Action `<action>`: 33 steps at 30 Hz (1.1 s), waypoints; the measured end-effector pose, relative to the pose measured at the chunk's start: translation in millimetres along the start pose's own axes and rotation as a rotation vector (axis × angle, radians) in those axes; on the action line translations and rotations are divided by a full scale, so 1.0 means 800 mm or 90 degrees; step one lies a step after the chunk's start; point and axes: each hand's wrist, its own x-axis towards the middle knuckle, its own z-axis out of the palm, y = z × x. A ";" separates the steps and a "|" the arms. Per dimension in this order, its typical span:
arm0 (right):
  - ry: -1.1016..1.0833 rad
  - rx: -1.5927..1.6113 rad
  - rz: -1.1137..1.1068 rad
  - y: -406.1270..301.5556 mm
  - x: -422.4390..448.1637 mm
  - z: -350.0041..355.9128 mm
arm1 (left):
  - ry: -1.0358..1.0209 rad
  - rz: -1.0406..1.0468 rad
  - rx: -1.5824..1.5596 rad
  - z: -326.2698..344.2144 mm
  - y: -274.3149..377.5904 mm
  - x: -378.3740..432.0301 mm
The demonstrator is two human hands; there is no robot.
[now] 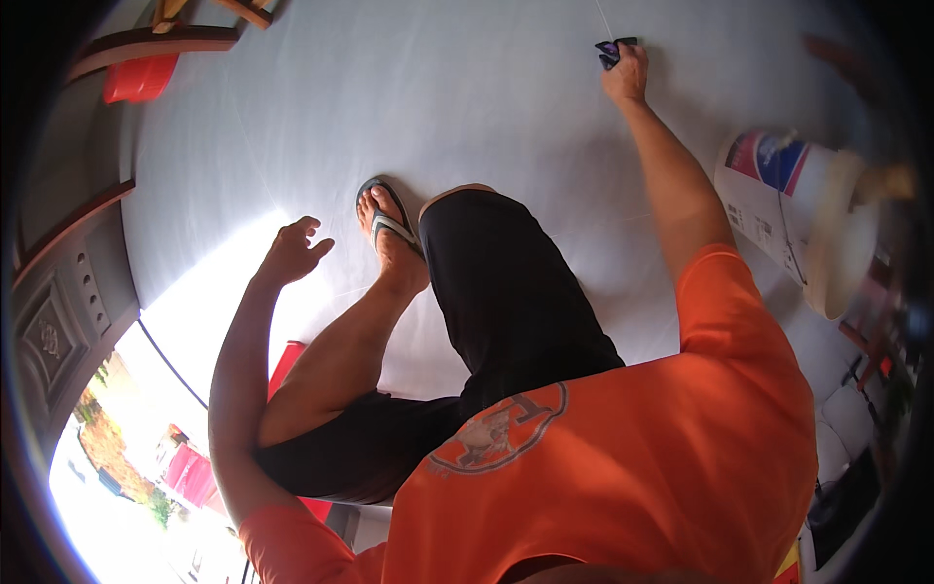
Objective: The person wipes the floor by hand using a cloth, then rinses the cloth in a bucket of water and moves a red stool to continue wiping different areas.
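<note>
My right hand [629, 75] is at the far right, with the arm stretched out over the grey floor [503, 109]. Its fingers close around a small black-and-purple object [610, 52], partly hidden by the hand. From that object a thin pale line [603, 17] runs up out of view. On the left, my left hand [295, 252] hangs in the air with thumb and fingers apart. A faint thread [248, 139] crosses the floor towards it; whether they touch cannot be told. Beside that hand is my foot in a flip-flop [394, 226].
A large white plastic bucket [755, 212] with a printed label stands by my right arm. Part of a red plastic seat [286, 363] shows below me. Wooden furniture [153, 45] and a red object [141, 78] are at upper left. A panelled door [55, 328] borders a bright doorway.
</note>
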 end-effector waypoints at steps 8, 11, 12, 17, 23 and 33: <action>-0.104 -0.057 -0.240 -0.143 0.039 0.056 | 0.029 -0.029 -0.014 -0.003 -0.007 -0.011; -0.106 0.017 -0.373 -0.211 0.009 0.061 | 0.018 -0.034 -0.020 0.007 -0.010 -0.019; -0.137 0.014 -0.431 -0.228 -0.002 0.061 | 0.021 -0.029 -0.021 0.004 -0.008 -0.015; -0.249 0.067 -0.630 -0.248 -0.078 0.044 | 0.045 0.007 -0.039 0.011 -0.012 -0.004; -0.049 0.085 -0.356 -0.214 -0.043 -0.011 | 0.045 -0.022 -0.063 0.007 -0.020 -0.016; -0.107 -0.020 -0.253 -0.124 0.081 0.056 | 0.025 0.011 -0.034 0.011 -0.017 0.001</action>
